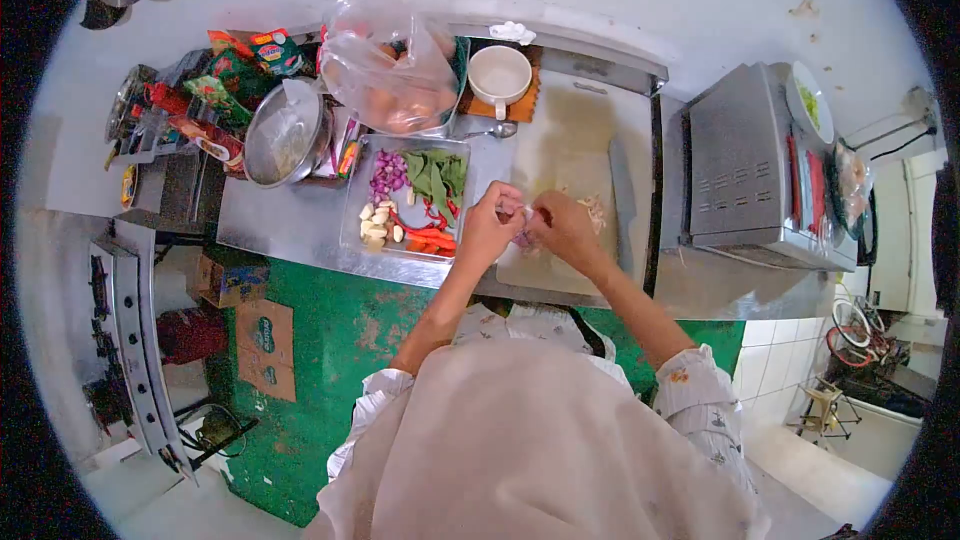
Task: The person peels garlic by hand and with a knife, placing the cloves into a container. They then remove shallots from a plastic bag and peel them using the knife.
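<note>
Over the cutting board, my left hand and my right hand meet with fingertips pinched together. Between them is a small pinkish-white piece, mostly covered by the fingers. Pinkish-purple bits lie on the board just beneath. Right of my right hand are pale scraps, and farther right a large knife lies lengthwise on the board. Close to my left hand, a clear tray holds purple shallots, peeled garlic cloves, green leaves, red chilies and orange-red pieces.
Behind the tray sit a plastic bag of eggs and a metal bowl. A cup and a spoon are by the board's far left corner. A metal appliance stands on the right, carrying a plate.
</note>
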A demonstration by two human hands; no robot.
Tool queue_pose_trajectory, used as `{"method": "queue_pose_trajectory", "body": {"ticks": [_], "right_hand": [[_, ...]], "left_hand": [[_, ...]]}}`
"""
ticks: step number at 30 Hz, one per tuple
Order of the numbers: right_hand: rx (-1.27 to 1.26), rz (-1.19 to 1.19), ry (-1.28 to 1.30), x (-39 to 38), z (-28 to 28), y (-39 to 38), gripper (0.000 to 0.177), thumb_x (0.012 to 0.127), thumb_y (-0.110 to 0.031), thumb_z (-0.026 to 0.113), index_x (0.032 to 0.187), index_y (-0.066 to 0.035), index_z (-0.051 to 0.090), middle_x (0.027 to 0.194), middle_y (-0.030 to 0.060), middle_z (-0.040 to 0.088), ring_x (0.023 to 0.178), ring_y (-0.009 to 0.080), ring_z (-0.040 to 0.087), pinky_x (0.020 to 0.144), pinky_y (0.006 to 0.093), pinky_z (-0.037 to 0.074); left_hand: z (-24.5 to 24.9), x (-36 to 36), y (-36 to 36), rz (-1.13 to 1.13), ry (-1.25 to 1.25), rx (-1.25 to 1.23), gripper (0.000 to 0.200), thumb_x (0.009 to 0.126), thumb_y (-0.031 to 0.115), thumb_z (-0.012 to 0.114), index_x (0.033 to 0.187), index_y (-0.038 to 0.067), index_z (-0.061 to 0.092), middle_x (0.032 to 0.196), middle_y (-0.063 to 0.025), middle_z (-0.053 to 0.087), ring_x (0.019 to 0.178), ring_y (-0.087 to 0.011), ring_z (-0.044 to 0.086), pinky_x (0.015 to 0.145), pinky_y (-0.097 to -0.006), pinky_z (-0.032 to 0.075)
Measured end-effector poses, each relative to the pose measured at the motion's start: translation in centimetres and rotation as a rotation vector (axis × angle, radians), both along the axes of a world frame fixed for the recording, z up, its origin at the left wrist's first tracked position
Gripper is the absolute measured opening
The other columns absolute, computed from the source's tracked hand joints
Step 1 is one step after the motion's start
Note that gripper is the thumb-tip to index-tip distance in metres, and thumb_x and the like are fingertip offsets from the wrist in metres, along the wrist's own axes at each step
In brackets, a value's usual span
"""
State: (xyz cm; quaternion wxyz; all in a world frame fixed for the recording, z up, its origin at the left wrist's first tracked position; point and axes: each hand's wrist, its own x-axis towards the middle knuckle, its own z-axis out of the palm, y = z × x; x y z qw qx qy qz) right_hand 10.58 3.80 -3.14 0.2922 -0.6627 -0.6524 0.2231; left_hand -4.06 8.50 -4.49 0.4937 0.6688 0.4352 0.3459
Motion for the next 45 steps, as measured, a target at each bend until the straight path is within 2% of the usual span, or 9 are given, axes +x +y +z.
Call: {"method": "queue_pose_trajectory", "body": {"ticks": [4,7,9,22,31,33,37,39,45], "right_hand": [[-0.135,-0.123,0.338,0.5,-2.3,-0.3,0.014,0.076,-0.012,0.059,0.082,0.001,0.057,0.072,0.0139,0.059,0.062,0.0265,0.058,0.058,0.0341,0.047],[-0.024,-0.039,0.208,0.7,-2.2,-0.1,0.013,0.075,-0.010,0.060,0.083,0.000,0.058,0.073,0.0143,0.059,0.065,0.0277,0.058,0.060,0.0357,0.047],[0.203,0.185,-0.181,0.8,-0.9,-0.3,0.012,0.072,-0.009,0.061,0.078,0.001,0.057,0.071,0.0146,0.058,0.068,0.0292,0.058,0.062,0.0384,0.047],[0.079,0.275,-0.482,-0.5,1.2,0.2,0.018,0.072,-0.020,0.059,0.071,-0.002,0.055,0.072,0.0141,0.056,0.069,0.0300,0.058,0.059,0.0408,0.048],[0.157,0.106,-0.221,-0.8,0.0,-0.3,0.013,0.075,-0.014,0.058,0.073,-0.001,0.057,0.067,0.0124,0.056,0.064,0.0286,0.057,0.055,0.0392,0.046],[-0.078,-0.205,0.265,-1.0,-0.5,-0.6,0.014,0.077,-0.013,0.057,0.079,0.000,0.060,0.068,0.0139,0.057,0.064,0.0278,0.057,0.055,0.0371,0.044],[-0.214,-0.260,0.517,-0.9,-1.0,-0.3,0.017,0.078,-0.014,0.058,0.084,0.002,0.060,0.071,0.0142,0.057,0.064,0.0269,0.057,0.056,0.0348,0.044],[0.007,-0.012,-0.037,-0.8,0.5,-0.6,0.016,0.077,-0.014,0.060,0.083,0.001,0.060,0.073,0.0136,0.058,0.064,0.0281,0.057,0.059,0.0352,0.046],[0.112,0.151,-0.356,-0.1,0.8,-0.5,0.013,0.076,-0.012,0.060,0.082,-0.001,0.060,0.075,0.0139,0.058,0.067,0.0320,0.056,0.061,0.0388,0.047]], "left_hand": [[-0.3,0.3,0.4,0.011,-0.078,-0.083,0.023,0.076,0.002,0.060,0.097,0.004,0.051,0.074,-0.0061,0.064,0.063,-0.0122,0.060,0.060,-0.0253,0.048],[-0.4,0.2,0.6,0.010,-0.038,-0.044,0.026,0.076,0.001,0.059,0.099,0.004,0.049,0.073,-0.0059,0.064,0.063,-0.0113,0.059,0.058,-0.0253,0.047],[-0.3,0.2,0.6,0.010,-0.032,-0.062,0.028,0.075,0.001,0.060,0.100,0.004,0.048,0.072,-0.0064,0.063,0.062,-0.0119,0.060,0.058,-0.0258,0.047],[1.2,-0.6,0.2,-0.017,0.041,-0.208,0.035,0.070,0.006,0.065,0.100,0.005,0.047,0.069,-0.0082,0.064,0.060,-0.0155,0.062,0.057,-0.0289,0.048],[-0.2,-0.3,0.5,0.021,0.030,-0.068,0.030,0.071,0.005,0.063,0.098,0.003,0.048,0.069,-0.0067,0.063,0.059,-0.0132,0.059,0.055,-0.0269,0.046],[-0.3,0.0,0.9,0.028,0.031,-0.081,0.030,0.071,0.004,0.063,0.097,0.003,0.048,0.069,-0.0066,0.063,0.059,-0.0130,0.059,0.055,-0.0268,0.046],[-1.0,0.0,1.4,0.030,-0.008,-0.089,0.030,0.071,0.004,0.062,0.097,0.004,0.047,0.068,-0.0063,0.062,0.058,-0.0121,0.057,0.055,-0.0256,0.046],[-0.9,-0.3,1.4,0.032,-0.019,-0.140,0.031,0.071,0.003,0.062,0.097,0.004,0.046,0.067,-0.0059,0.061,0.058,-0.0116,0.057,0.054,-0.0252,0.045],[0.5,-0.1,1.0,0.003,0.026,-0.123,0.032,0.071,0.000,0.061,0.098,0.004,0.045,0.066,-0.0046,0.060,0.057,-0.0097,0.056,0.053,-0.0238,0.044]]}}
